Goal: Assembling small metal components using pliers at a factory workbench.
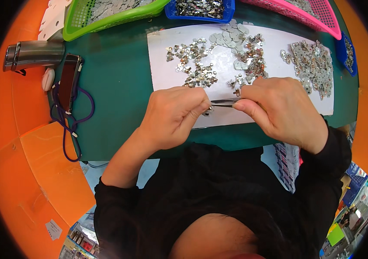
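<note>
Near the front edge of a white board (162, 73), my left hand (173, 113) is closed in a pinch on a small shiny metal part (209, 112), mostly hidden by the fingers. My right hand (281, 108) grips a pair of metal tweezers (224, 104), whose tips point left and meet the part at the left fingertips. Beyond the left hand lies a loose heap of small silvery metal pieces (196, 64). Flat grey plates (231, 35) and more small metal parts (255, 54) are spread beyond the right hand. A larger pile of metal parts (311, 64) sits at the board's right.
Along the back of the green table (114, 86) stand a green basket (119, 21), a blue bin (199, 19) and a pink basket (309, 23). A small blue tray (343, 55) is at right. At left are a steel flask (41, 54), and a phone (68, 82) with a purple cord.
</note>
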`<state>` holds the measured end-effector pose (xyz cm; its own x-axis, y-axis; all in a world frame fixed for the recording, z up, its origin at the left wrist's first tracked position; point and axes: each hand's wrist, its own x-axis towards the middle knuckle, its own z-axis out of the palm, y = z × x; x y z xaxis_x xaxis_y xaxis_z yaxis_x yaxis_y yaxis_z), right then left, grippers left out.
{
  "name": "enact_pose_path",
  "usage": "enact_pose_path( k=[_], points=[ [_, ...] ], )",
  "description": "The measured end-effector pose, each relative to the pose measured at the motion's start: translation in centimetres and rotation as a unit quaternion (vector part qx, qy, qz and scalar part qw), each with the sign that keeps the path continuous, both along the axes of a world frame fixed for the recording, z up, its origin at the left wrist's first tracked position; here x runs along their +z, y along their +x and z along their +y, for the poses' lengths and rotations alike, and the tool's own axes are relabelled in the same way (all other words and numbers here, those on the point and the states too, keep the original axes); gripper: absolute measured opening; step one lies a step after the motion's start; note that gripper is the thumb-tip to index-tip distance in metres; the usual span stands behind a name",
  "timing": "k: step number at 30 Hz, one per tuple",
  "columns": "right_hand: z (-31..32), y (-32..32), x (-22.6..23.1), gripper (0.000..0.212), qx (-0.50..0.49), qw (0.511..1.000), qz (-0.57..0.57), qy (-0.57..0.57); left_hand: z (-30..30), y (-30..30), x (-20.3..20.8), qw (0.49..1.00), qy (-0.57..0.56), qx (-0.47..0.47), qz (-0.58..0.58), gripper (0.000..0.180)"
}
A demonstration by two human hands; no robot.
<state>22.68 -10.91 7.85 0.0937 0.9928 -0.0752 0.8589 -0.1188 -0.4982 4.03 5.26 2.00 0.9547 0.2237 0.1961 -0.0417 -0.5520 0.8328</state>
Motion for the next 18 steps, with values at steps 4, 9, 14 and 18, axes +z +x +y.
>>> enact_pose_path(
  k=[4,9,14,18],
  points=[
    [0.6,0.4,1.1,0.036,0.049,0.997,-0.052,-0.009,0.2,0.2,0.6,1.000,0.014,-0.012,-0.008,0.015],
    [1.2,0.6,1.8,0.028,0.087,0.993,-0.061,-0.055,0.4,0.2,0.8,0.999,0.021,-0.031,0.018,0.011],
    [1.6,1.0,1.7,0.030,0.105,0.992,-0.034,-0.062,0.4,0.2,1.1,0.998,0.008,-0.048,0.035,0.010],
    [1.8,1.6,1.5,0.034,0.116,0.991,0.003,-0.071,0.4,0.4,1.3,0.996,-0.013,-0.061,0.064,0.011]
  ],
)
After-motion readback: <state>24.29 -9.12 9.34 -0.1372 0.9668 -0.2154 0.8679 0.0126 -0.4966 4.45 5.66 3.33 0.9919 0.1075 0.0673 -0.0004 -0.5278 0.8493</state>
